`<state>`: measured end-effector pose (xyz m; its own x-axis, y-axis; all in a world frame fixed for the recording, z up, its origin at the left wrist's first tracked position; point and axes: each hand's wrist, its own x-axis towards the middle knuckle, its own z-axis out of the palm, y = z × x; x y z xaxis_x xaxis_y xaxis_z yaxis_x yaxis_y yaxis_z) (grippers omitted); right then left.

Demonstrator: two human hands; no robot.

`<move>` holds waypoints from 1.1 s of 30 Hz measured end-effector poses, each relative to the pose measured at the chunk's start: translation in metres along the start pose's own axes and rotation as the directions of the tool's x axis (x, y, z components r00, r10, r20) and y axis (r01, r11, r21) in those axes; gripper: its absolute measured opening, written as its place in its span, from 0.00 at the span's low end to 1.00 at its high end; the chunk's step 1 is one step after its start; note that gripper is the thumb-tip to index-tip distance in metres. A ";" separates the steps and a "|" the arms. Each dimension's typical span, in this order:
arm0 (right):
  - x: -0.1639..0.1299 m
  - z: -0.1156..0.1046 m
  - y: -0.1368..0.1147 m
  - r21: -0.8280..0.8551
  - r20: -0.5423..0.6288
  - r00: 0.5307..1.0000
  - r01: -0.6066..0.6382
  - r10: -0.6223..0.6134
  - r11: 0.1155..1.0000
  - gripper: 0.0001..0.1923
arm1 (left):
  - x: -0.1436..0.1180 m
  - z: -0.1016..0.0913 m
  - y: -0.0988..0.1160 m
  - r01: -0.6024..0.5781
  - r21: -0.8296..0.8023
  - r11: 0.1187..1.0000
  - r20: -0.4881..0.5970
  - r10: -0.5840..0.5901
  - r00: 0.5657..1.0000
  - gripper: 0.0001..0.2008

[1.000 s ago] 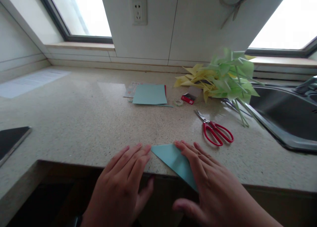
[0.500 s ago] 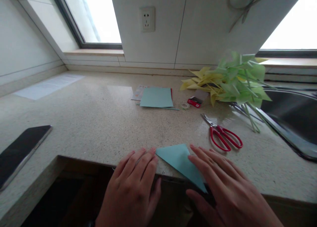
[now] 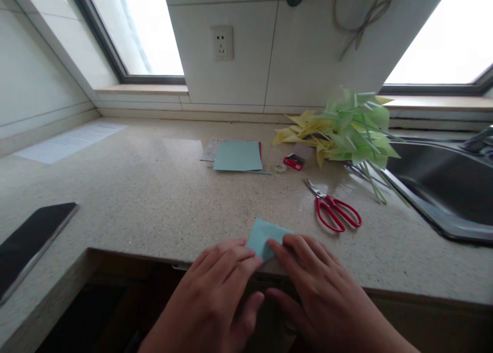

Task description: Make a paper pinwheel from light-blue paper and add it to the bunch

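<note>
I have both hands low at the near edge of the counter (image 3: 115, 199), palms down and side by side. My left hand (image 3: 215, 296) lies flat with fingers stretched forward. My right hand (image 3: 319, 296) mirrors it, fingers angled inward, fingertips almost meeting the left's, thumbs tucked below the edge.

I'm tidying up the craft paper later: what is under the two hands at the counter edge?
A folded light-blue paper lies under the fingertips of the left hand and right hand. Only its far part shows; the rest is covered.
</note>
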<state>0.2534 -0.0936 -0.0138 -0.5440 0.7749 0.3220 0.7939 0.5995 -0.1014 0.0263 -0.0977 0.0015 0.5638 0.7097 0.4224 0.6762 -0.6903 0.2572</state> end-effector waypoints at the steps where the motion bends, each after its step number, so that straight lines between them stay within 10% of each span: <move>1: 0.000 -0.001 0.001 0.027 0.024 1.000 -0.007 0.006 1.000 0.25 | 0.003 0.000 -0.005 -0.008 0.031 0.999 0.047 0.006 0.999 0.19; 16: 0.024 -0.002 -0.019 0.039 0.053 0.990 0.127 -0.129 0.991 0.34 | 0.002 0.030 -0.009 -0.038 0.144 0.989 -0.025 0.043 0.999 0.24; 33: 0.004 0.002 0.003 -0.011 0.080 0.992 -0.099 0.099 0.995 0.43 | 0.012 0.020 -0.015 -0.090 0.174 0.981 -0.024 0.095 0.995 0.17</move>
<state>0.2532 -0.0884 -0.0146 -0.4826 0.8441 0.2335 0.8466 0.5180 -0.1227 0.0329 -0.0761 -0.0150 0.6141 0.6372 0.4657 0.6953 -0.7160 0.0627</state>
